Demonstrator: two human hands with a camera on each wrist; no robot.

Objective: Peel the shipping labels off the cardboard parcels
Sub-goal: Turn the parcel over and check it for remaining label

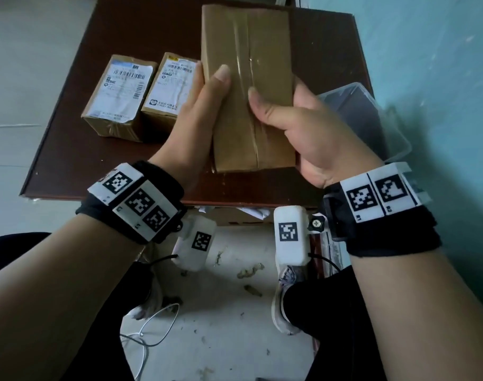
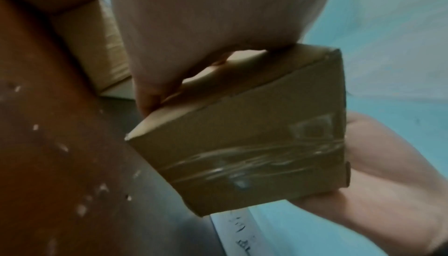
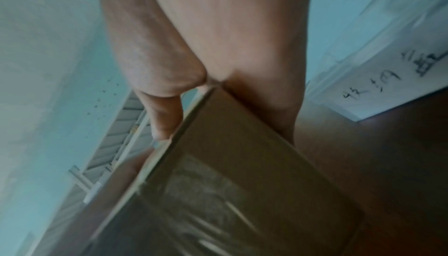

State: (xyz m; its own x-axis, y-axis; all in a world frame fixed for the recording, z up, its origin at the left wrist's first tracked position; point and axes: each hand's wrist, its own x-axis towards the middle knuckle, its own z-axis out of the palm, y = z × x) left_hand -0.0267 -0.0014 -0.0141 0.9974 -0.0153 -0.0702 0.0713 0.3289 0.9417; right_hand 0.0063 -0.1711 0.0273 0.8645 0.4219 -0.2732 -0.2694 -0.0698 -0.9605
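Little of the task looks done, judging by how things lie: two small cardboard parcels stand side by side on the far left of the dark brown worktop (image 1: 69, 149), and both carry their shipping labels, the left parcel's label (image 1: 122, 89) and the right parcel's label (image 1: 173, 86) lying flat and whole on the upper faces. A third, larger parcel (image 1: 248, 86) is held over the middle of the worktop; the face turned up shows only brown cardboard and a strip of clear tape down its length, with no label on any side the views show, so whether it has a label underneath cannot be told. The left hand (image 1: 199, 116) holds the left edge of this parcel, thumb across the top face and fingers under it, its grip clamped on the box. The right hand (image 1: 300, 133) is clamped on the near right corner, thumb pressed on the taped top and fingers wrapped beneath. Both forearms reach forward from the near side, wrists about level. A clear plastic container (image 1: 366, 116) sits at the right edge of the worktop, just beyond the right hand.
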